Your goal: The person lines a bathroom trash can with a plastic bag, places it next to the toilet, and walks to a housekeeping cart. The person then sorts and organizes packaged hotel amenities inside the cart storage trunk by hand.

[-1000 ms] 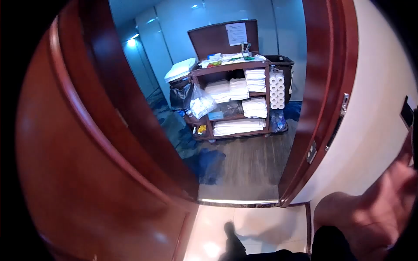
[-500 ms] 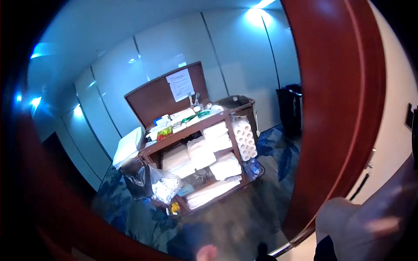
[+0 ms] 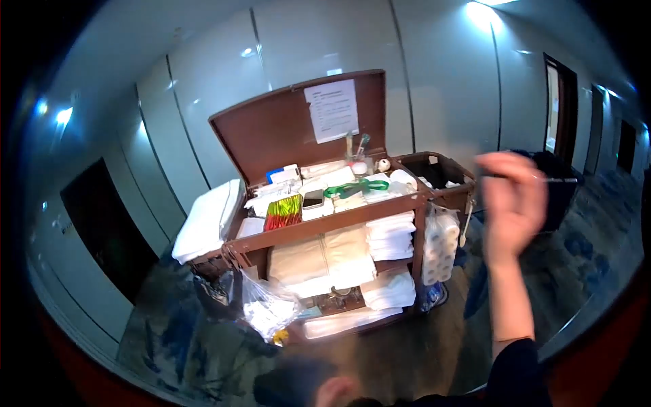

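My right hand [image 3: 513, 200] is raised at the right, beside the cart's bin end. Its fingers look bent but are smeared by motion, so whether they hold anything is unclear. At the bottom edge my left hand [image 3: 336, 391] shows only in part, blurred, below the cart. The brown cart [image 3: 325, 220] has its lid [image 3: 264, 129] up, with a printed sheet [image 3: 333, 110] on it. On its top lie a red and green packet [image 3: 283, 211], a green coiled item [image 3: 356, 188] and small supplies. White folded linen [image 3: 390, 237] fills the shelves.
A bag of paper rolls [image 3: 441, 247] hangs at the cart's right, a clear bag [image 3: 268, 308] at its left. White linen [image 3: 211, 218] lies on the left end. Behind my right hand stands a dark bin [image 3: 559, 203]. Doorways [image 3: 108, 227] line the corridor.
The view has moved out of the doorway, and the cart appears nearer. My right arm, earlier low at the right edge, is now raised. My left hand has come in at the bottom.
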Tool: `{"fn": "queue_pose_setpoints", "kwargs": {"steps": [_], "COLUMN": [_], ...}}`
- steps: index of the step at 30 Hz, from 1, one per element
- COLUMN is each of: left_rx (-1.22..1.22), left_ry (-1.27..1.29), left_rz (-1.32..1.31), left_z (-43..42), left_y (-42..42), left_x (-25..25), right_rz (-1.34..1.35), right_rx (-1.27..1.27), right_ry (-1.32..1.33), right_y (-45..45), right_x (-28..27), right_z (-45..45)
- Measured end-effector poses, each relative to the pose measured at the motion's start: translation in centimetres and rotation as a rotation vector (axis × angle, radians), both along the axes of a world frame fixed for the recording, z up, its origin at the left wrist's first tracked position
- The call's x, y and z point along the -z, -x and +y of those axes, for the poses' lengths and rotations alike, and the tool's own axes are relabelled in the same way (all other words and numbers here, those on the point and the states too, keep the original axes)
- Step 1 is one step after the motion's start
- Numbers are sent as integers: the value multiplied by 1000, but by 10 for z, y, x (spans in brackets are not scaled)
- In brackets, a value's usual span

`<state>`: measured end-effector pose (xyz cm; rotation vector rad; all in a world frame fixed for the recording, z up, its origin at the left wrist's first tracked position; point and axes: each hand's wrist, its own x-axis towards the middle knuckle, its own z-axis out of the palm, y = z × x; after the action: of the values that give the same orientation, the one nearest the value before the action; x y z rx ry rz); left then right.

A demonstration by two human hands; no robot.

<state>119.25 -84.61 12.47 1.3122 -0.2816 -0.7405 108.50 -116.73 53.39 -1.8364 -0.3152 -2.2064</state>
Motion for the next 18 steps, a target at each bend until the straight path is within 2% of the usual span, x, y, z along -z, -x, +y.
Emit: {"fn": "queue_pose_setpoints", "kwargs": {"steps": [1,2,4,5,6,7,8,10,11,12,14,16,18], "left_rx": [-19,-37,-199,-218,-232,-209,-180,-210,-189,-164,-140,-168,-157], "left_ry": [24,-47,-74,-26,23,143,184,-4,-69,-127,-194,-334,-407], "left_rz": [-57,-221,-121,-65,-10,-30,-171,-297,-483,-665,-1027,-1401,-1638], "left_z": [4,7,1,-4,-11,-19,-32,-70,-90,-112,-157,-202,-245], "left_y": [-18,-39,-67,-85,-109,-139,-170,-219,-245,-271,-313,-341,-370], "left_x": [0,3,-21,-36,-46,-43,-45,-87,-104,-124,-177,-238,-263], "right_rz": [279,454,748,833,836,975,1116,1189,1292,1483,1685,1755,1696], "right_rx": [19,-116,-201,-163,-80,-21,40,144,117,231,181,229,175], "right_ry": [-173,-241,-376,-351,-216,-239,-265,-37,41,20,98,59,67], "right_y": [-47,-104,-196,-235,-283,-313,-343,-399,-425,-443,-467,-466,-468], "right_x": [19,43,87,105,128,133,136,148,152,148,151,133,139], "right_z": [-23,-56,-95,-111,-139,-149,-157,-180,-195,-199,-221,-217,-230]}}
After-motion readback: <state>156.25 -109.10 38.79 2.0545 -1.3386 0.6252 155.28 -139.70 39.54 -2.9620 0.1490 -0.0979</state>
